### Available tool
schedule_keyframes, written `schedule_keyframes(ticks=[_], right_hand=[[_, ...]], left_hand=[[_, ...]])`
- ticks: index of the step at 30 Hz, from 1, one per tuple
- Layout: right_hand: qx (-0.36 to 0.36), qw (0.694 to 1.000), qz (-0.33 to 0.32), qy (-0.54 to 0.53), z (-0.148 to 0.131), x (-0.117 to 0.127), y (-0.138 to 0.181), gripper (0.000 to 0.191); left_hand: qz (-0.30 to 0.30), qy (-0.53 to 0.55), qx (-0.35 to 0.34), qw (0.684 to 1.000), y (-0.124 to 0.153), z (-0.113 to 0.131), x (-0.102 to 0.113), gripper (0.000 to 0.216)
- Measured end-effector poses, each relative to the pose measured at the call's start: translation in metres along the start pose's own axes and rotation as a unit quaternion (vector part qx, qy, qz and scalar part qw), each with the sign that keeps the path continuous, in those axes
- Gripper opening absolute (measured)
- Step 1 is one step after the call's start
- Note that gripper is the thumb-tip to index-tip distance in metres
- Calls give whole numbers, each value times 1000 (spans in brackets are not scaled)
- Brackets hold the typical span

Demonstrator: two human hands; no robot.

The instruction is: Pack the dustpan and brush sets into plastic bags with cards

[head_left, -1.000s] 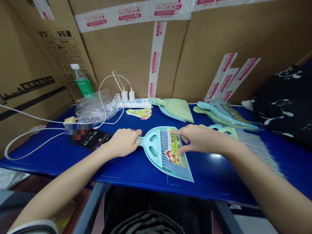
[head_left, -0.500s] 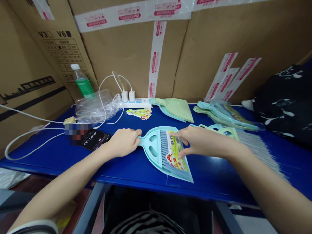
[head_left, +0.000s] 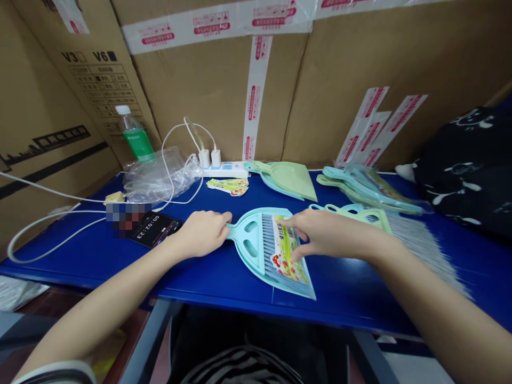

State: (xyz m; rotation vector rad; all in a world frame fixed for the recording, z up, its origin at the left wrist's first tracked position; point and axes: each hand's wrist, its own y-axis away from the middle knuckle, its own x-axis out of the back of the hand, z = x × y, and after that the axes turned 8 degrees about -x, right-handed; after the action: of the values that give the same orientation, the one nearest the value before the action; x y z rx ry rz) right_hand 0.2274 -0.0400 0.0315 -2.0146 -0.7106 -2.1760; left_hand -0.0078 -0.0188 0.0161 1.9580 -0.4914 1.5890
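Observation:
On the blue table lies a light-blue dustpan [head_left: 240,248] with a matching hand brush [head_left: 255,240] nested in it, bristles to the right. My left hand [head_left: 206,233] is closed round their handles, hiding most of them. A printed label card [head_left: 286,248], yellow-green and white with red flowers, rests over the grey bristles. My right hand [head_left: 324,233] grips this card at its right side, index fingertip near the upper end and thumb lower down; the other fingers are curled and partly hidden.
Behind are stacked dustpans [head_left: 294,178], loose label cards [head_left: 228,186] and a power strip [head_left: 228,169] with cables. Bagged sets [head_left: 368,186] and brushes [head_left: 420,240] lie at right. A phone [head_left: 158,229], plastic bags [head_left: 160,176] and a bottle [head_left: 138,138] occupy the left.
Almost nothing differs. The label card and the right fingers sit a few pixels further left, along with a slight shift of the view. Both hands keep their places.

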Motion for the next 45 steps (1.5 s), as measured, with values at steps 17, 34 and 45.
schedule_keyframes(ticks=[17,34,45], right_hand=[[-1,1000,-5,0,2,-1,3,55],[-6,1000,31,-2,2,4,3,48],[-97,992,83,22,18,-3,-17,45]], left_hand=[[-6,6,2,1000,-1,0,0,29],[-3,6,-1,1000,0,0,-1,30],[-8,5,2,1000,0,0,0,29]])
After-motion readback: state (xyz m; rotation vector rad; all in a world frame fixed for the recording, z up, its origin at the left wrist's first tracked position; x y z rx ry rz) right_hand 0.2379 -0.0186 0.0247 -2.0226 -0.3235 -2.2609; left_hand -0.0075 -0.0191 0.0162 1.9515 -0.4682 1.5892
